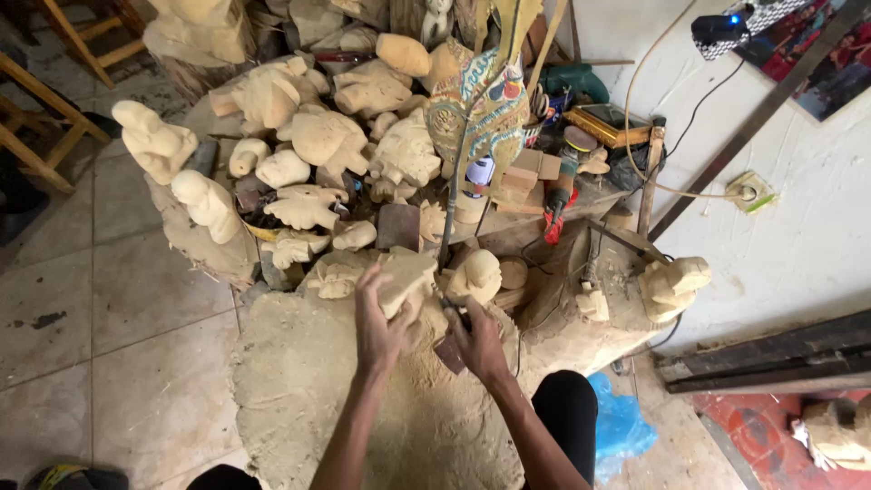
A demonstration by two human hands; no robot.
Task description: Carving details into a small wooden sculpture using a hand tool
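Two bare hands work at the far edge of a broad, dusty wooden stump [308, 399]; the left hand [379, 328] clasps a pale unfinished wood carving [406, 278] resting there; the right hand [478, 343], just beside it, closes its fingers round a small reddish-brown tool [451, 352]; beyond the stump, many pale carved figures [308, 136] lie heaped around a painted puppet [479, 109].

A crumpled blue plastic bag [620, 425] lies on the floor, below and to the right of the right hand's fingers [461, 319]. Well above those fingers, among the carvings, stands a small can [479, 172] with a white and blue label. Far up to the right, a poster [821, 54] in dark red tones hangs on the wall.
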